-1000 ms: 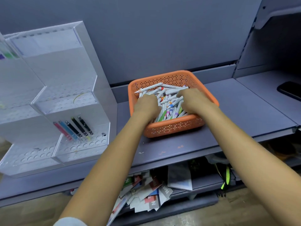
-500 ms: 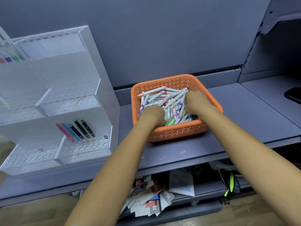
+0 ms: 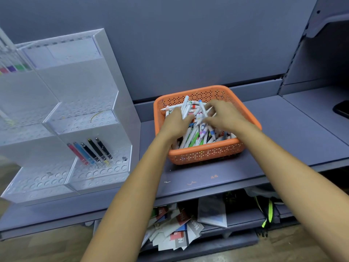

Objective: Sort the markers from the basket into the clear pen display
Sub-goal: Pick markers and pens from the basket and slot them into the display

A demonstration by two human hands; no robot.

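Your left hand [image 3: 175,122] clutches slim white plastic markers [image 3: 186,106] in the perforated orange basket [image 3: 207,154], grip of right hand [image 3: 225,114] unclear; they look light, stiff, slick, so pinch mid-barrel.

Perforated orange plastic basket [image 3: 205,153]; clear glossy plastic pen display [image 3: 79,103]; matt shelf [image 3: 264,148].

Grey-blue shelf [image 3: 273,140] runs across the view. Standing directly on it: an orange perforated basket [image 3: 204,154] near the middle, a clear pen display [image 3: 98,178] to its left, and a dark flat object [image 3: 341,110] at the far right. Small orange marks [image 3: 213,176] show on the surface in front of the basket.
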